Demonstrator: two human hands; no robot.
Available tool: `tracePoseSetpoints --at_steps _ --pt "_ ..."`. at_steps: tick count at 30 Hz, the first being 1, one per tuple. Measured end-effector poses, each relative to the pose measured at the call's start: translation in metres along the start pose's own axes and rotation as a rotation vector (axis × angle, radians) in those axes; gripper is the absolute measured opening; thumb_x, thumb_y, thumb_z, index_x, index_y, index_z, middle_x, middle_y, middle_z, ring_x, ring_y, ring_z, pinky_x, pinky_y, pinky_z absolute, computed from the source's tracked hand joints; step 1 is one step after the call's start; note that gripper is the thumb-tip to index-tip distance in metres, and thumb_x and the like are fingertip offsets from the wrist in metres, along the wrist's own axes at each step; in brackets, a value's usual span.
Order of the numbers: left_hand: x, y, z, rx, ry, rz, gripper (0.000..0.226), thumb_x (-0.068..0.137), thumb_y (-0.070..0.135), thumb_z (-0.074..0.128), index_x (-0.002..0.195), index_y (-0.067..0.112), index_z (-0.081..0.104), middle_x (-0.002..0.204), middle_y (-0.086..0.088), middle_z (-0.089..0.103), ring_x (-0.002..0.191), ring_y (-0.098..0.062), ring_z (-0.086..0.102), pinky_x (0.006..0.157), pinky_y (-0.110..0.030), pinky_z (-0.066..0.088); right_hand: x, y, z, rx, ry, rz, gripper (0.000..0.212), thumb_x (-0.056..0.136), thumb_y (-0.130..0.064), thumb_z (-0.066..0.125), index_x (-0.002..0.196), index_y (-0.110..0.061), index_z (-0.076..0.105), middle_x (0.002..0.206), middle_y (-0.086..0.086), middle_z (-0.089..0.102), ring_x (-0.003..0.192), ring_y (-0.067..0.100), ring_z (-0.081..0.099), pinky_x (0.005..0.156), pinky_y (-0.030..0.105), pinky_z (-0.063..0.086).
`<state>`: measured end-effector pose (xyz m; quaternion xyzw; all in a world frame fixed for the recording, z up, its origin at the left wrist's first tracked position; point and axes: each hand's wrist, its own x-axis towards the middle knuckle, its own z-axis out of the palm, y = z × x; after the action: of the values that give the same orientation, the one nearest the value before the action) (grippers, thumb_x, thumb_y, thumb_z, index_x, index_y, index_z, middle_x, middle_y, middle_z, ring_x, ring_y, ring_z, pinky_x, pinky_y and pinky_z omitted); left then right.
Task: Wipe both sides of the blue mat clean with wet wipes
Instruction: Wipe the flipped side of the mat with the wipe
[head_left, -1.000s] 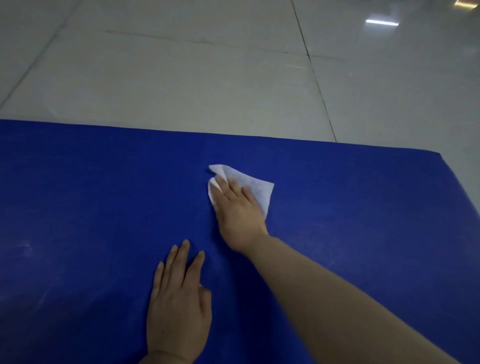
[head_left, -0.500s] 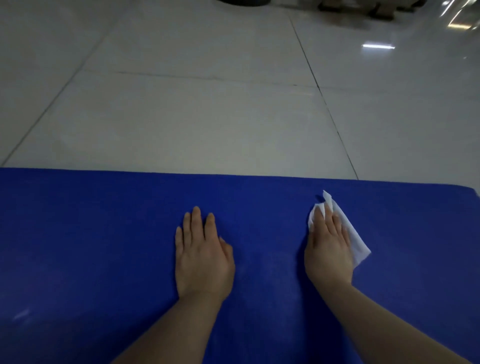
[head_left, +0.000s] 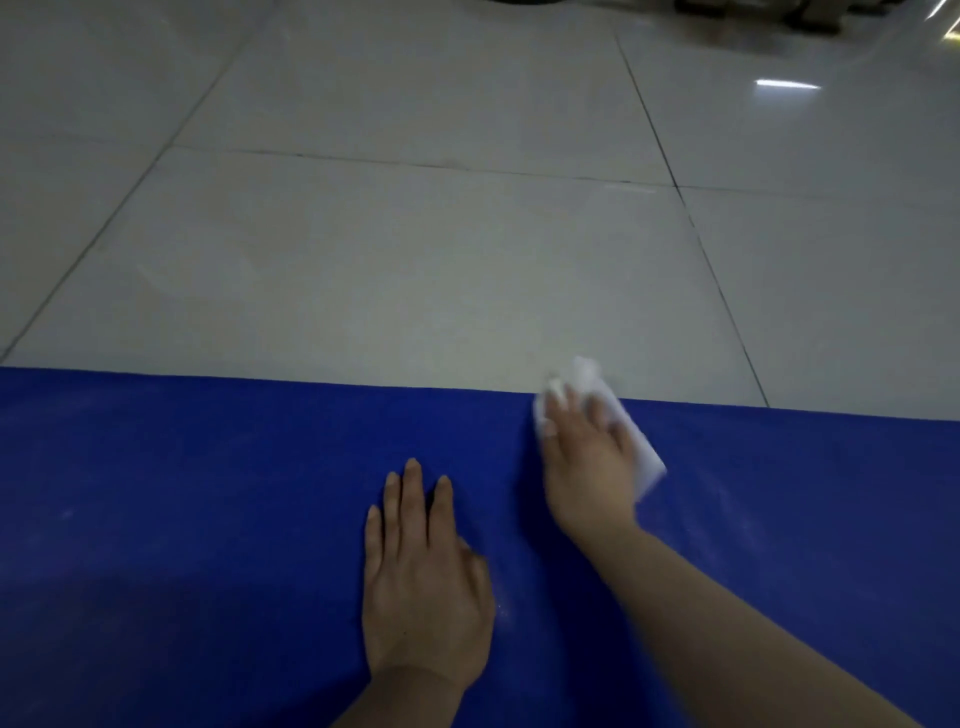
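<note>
A pale tiled floor (head_left: 415, 249) filled the upper half of the view, its dark grout lines running off toward some dim, unidentifiable clutter cut off at the top right edge. The blue mat (head_left: 182, 545) lay flat on that floor and spread across the whole lower half, its left, right and near edges out of frame, faint pale smudges showing on it. The left hand (head_left: 423, 587) rested palm down on the mat with fingers straight and together, holding nothing. The right hand (head_left: 589, 462), blurred, pressed flat with extended fingers on a white wet wipe (head_left: 644, 457) at the mat's far edge; the wipe's far corner overlapped the floor, and much of it was hidden beneath the palm.
</note>
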<state>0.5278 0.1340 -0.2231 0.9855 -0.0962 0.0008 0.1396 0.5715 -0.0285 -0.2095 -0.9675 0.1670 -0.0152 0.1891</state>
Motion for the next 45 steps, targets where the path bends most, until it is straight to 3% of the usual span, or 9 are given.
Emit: tracePoseSetpoints --at_steps 6,10,13,17,22,30,35,41,45 --pt "0.004 -0.009 0.008 0.094 -0.084 0.046 0.069 0.077 0.037 0.059 0.139 0.012 0.044 0.144 -0.012 0.047 0.135 -0.027 0.039 0.111 -0.041 0.017 0.045 -0.121 0.034 0.072 -0.378 -0.581 0.046 0.105 -0.034 0.018 0.149 -0.026 0.027 0.158 -0.011 0.019 0.144 0.012 0.014 0.116 0.037 0.004" --pt "0.004 -0.005 0.005 0.053 -0.041 0.007 0.061 0.080 0.031 0.034 0.133 0.009 0.055 0.145 -0.015 0.046 0.135 -0.028 0.035 0.111 -0.039 0.014 0.041 -0.068 0.020 -0.094 -0.252 -0.746 0.050 0.100 -0.019 0.043 0.148 -0.016 0.031 0.156 0.001 0.027 0.136 0.019 0.036 0.111 0.037 0.029" --pt "0.004 -0.006 0.006 0.030 0.031 0.021 0.062 0.081 0.029 0.029 0.131 0.006 0.057 0.146 -0.017 0.044 0.136 -0.029 0.031 0.111 -0.038 0.011 0.029 0.016 -0.006 -0.175 -0.064 -0.497 0.046 0.096 -0.017 0.038 0.141 -0.008 0.042 0.145 0.005 0.046 0.120 0.022 0.054 0.098 0.033 0.043" --pt "0.004 -0.008 0.010 0.026 0.076 0.044 0.060 0.085 0.028 0.028 0.134 0.004 0.053 0.148 -0.018 0.040 0.136 -0.030 0.030 0.114 -0.037 0.008 0.006 0.066 -0.023 -0.260 -0.018 0.041 0.057 0.098 -0.024 0.024 0.152 -0.011 0.011 0.158 0.004 0.018 0.144 0.022 0.020 0.117 0.035 0.019" --pt "0.006 -0.005 0.007 0.024 0.064 0.043 0.060 0.084 0.028 0.027 0.133 0.003 0.053 0.147 -0.018 0.041 0.135 -0.031 0.030 0.114 -0.035 0.005 -0.019 0.047 -0.003 -0.173 -0.013 -0.267 0.050 0.091 -0.020 0.034 0.139 -0.010 0.044 0.142 0.008 0.049 0.127 0.028 0.051 0.102 0.045 0.042" --pt "0.005 -0.007 0.012 0.067 0.089 0.067 0.059 0.086 0.027 0.027 0.135 0.003 0.050 0.148 -0.019 0.039 0.135 -0.034 0.034 0.111 -0.042 0.016 -0.016 0.133 -0.041 -0.251 0.069 0.185 0.064 0.093 -0.037 -0.003 0.153 -0.016 0.002 0.160 0.000 0.000 0.143 0.006 -0.009 0.116 0.025 -0.011" --pt "0.003 0.007 0.015 0.023 0.167 0.121 0.058 0.082 0.018 0.027 0.127 -0.004 0.056 0.142 -0.025 0.042 0.131 -0.037 0.033 0.116 -0.036 0.005 -0.016 0.136 -0.039 -0.229 0.075 0.193 0.077 0.080 -0.040 -0.017 0.152 -0.017 -0.002 0.160 -0.002 -0.003 0.146 0.013 -0.006 0.117 0.027 -0.011" --pt "0.006 0.118 0.033 -0.010 0.090 0.171 0.046 0.083 0.020 0.059 0.125 0.003 0.061 0.140 -0.019 0.049 0.129 -0.034 0.047 0.111 -0.045 0.033 -0.017 0.134 -0.039 -0.181 0.066 0.214 0.072 0.082 -0.041 -0.017 0.150 -0.020 -0.007 0.160 -0.005 -0.004 0.145 0.009 -0.010 0.115 0.026 -0.015" --pt "0.012 0.129 0.044 -0.006 0.049 0.128 0.058 0.087 0.028 0.029 0.129 0.002 0.058 0.143 -0.019 0.045 0.133 -0.029 0.033 0.109 -0.045 0.020 -0.017 0.137 -0.039 -0.152 0.074 0.207 0.064 0.082 -0.041 -0.016 0.142 -0.020 -0.016 0.159 -0.006 -0.006 0.145 0.010 -0.010 0.116 0.027 -0.013"
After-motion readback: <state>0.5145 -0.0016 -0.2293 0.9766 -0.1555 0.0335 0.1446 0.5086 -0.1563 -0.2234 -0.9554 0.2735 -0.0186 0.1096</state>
